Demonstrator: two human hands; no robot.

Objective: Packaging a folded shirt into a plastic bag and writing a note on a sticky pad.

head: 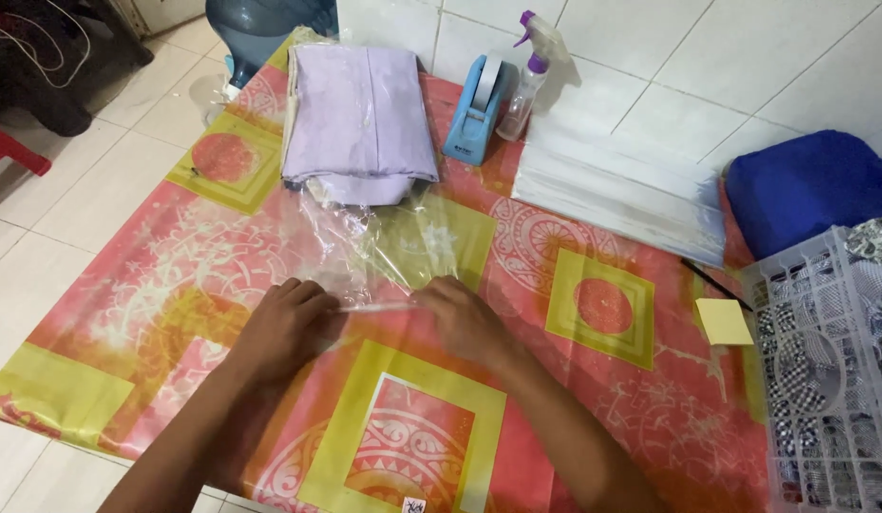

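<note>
Both hands (374,318) on clear plastic bag (403,252)

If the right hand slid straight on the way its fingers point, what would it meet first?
The right hand points up-left along the clear plastic bag; beyond that film, probably the folded lilac cloth, though depth is uncertain.
</note>
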